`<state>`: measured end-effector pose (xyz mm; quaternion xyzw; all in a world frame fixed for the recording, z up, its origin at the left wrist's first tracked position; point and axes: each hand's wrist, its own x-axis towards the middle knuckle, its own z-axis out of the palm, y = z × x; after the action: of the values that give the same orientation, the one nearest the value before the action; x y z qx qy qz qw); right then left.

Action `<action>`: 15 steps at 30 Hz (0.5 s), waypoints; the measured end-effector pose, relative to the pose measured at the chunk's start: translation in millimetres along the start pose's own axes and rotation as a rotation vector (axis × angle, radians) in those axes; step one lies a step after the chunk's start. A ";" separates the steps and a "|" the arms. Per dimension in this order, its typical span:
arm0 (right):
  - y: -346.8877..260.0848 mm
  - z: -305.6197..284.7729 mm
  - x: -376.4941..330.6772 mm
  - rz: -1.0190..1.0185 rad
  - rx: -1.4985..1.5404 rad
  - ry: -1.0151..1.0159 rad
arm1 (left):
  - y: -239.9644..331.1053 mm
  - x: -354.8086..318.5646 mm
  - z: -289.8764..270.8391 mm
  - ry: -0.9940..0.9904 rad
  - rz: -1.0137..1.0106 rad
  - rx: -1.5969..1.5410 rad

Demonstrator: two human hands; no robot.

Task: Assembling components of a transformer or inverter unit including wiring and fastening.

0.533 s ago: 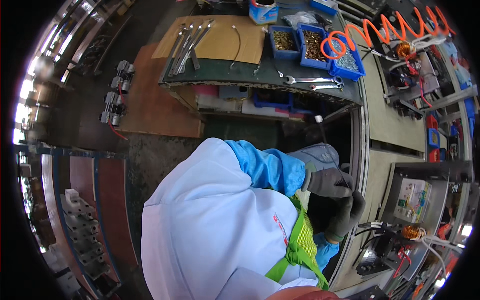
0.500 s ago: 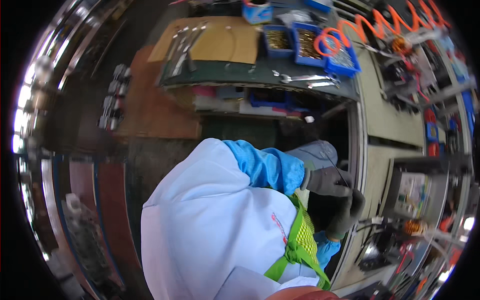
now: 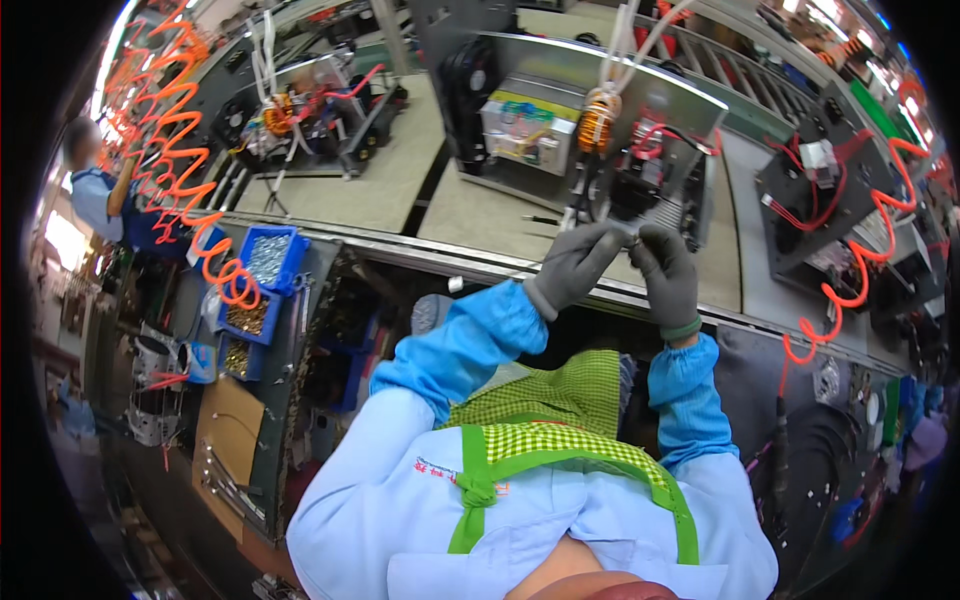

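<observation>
Both my hands wear grey gloves and meet fingertip to fingertip in front of an open metal chassis. My left hand is closed in a pinch, its fingertips pointing right. My right hand has its fingers bent and pinched toward the left fingertips. Whatever sits between them is too small to make out. Just beyond the hands, the chassis holds an orange copper coil with white leads, a clear-covered box, red wires and a black fan.
A second open unit stands far left, and a dark chassis with red wires stands right. Orange coiled hoses hang at both sides. Blue bins of fasteners and wrenches lie on the left side table. Another person is far left.
My view and body have swung right, from the side table to the chassis on the line. My hands stay close together; a thin dark strand seen at them earlier is hard to make out now.
</observation>
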<state>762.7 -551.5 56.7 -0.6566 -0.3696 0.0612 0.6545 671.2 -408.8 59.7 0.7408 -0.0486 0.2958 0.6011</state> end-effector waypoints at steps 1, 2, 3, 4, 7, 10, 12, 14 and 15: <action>-1.2 -16.9 9.3 -0.138 -0.167 0.053 | -2.2 20.4 18.3 0.017 0.122 -0.045; -6.0 -30.1 15.1 -0.168 -0.224 0.119 | -2.0 32.9 29.4 -0.022 0.058 -0.021; -10.8 -43.8 25.1 -0.208 -0.304 0.164 | -9.3 50.1 43.4 0.022 0.105 -0.019; -13.3 -55.5 34.5 -0.247 -0.380 0.204 | -15.6 66.2 57.7 0.071 0.148 -0.014; -23.3 -77.4 76.0 -0.587 -0.715 0.290 | -28.9 108.5 78.5 0.057 -0.103 -0.344; -10.5 -91.9 116.3 -0.638 -0.784 0.224 | -39.2 138.2 85.7 0.183 -0.194 -0.460; -5.8 -93.9 122.0 -0.622 -0.777 0.204 | -35.1 143.5 89.8 0.236 -0.275 -0.450; -3.3 -93.7 133.0 -0.619 -0.771 0.199 | -34.5 157.0 87.3 0.279 -0.340 -0.435; 1.0 -94.9 132.9 -0.590 -0.839 0.190 | -35.8 162.6 86.8 0.255 -0.347 -0.405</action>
<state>912.2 -553.4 122.3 -0.7330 -0.4708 -0.3390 0.3550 852.8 -432.8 100.7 0.5599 0.0964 0.2636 0.7796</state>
